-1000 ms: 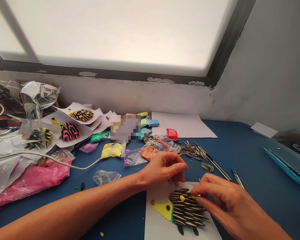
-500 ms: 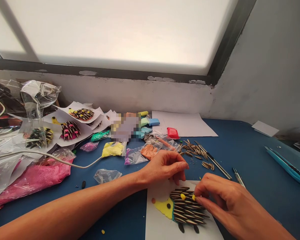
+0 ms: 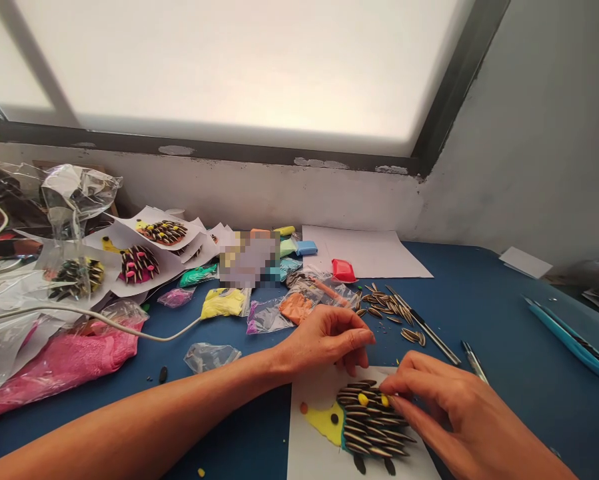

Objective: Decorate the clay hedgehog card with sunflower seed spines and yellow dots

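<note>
A hedgehog picture lies on a white sheet [image 3: 302,460] below my hands. Its yellow clay head [image 3: 326,423] has a dark eye and an orange nose, and sunflower seeds [image 3: 374,430] make up the spines. One yellow clay ball [image 3: 363,399] sits among the seeds. My right hand [image 3: 444,400] pinches a second yellow clay piece [image 3: 385,401] against the upper right seeds with thumb and forefinger. Above the sheet's top edge, my left hand [image 3: 332,340] hovers with fingers curled and thumb against the forefinger; whatever they hold, if anything, is hidden.
Loose sunflower seeds [image 3: 384,303], a craft knife [image 3: 424,327] and a pen [image 3: 474,362] lie beyond my hands. Bagged clay, including a yellow pack [image 3: 222,303] and a red pack [image 3: 344,270], spreads leftward. Finished hedgehog sheets [image 3: 166,230] pile up at left. Blue tweezers [image 3: 569,337] rest at right.
The view has shifted slightly. My right hand stays at the upper right of the spines, its fingertips closer over the yellow clay piece. My left hand keeps its curled pose.
</note>
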The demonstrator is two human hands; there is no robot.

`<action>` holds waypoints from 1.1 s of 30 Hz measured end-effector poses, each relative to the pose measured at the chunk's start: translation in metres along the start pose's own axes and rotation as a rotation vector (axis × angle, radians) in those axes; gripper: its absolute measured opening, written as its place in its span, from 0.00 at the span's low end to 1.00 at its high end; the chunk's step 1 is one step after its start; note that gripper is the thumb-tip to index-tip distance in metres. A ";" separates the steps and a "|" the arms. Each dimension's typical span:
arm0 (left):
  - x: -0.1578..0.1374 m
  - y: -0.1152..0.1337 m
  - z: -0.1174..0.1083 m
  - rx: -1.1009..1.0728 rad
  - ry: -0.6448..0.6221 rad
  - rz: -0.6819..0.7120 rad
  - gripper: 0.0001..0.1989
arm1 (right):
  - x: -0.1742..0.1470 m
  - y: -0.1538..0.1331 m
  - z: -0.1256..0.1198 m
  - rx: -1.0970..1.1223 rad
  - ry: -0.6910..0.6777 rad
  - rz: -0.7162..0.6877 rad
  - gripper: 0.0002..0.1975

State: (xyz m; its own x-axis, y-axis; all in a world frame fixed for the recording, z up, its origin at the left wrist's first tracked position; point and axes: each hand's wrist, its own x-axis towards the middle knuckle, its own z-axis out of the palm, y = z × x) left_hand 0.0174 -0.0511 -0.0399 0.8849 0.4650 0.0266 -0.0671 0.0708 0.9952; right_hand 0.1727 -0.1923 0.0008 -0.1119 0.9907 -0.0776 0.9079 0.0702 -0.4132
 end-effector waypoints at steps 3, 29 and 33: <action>0.001 0.001 0.000 0.006 0.000 -0.003 0.15 | 0.000 0.001 0.000 -0.013 0.025 -0.010 0.12; 0.000 0.002 -0.001 -0.008 0.006 -0.017 0.18 | 0.000 -0.004 0.005 -0.021 0.092 -0.041 0.10; 0.000 0.002 -0.001 0.001 0.000 -0.010 0.17 | 0.001 -0.006 0.002 -0.010 0.098 -0.054 0.10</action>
State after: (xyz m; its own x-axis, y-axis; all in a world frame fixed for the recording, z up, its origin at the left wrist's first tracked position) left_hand 0.0167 -0.0506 -0.0376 0.8857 0.4640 0.0162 -0.0573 0.0746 0.9956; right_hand 0.1658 -0.1920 0.0012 -0.1216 0.9920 0.0336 0.9055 0.1247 -0.4057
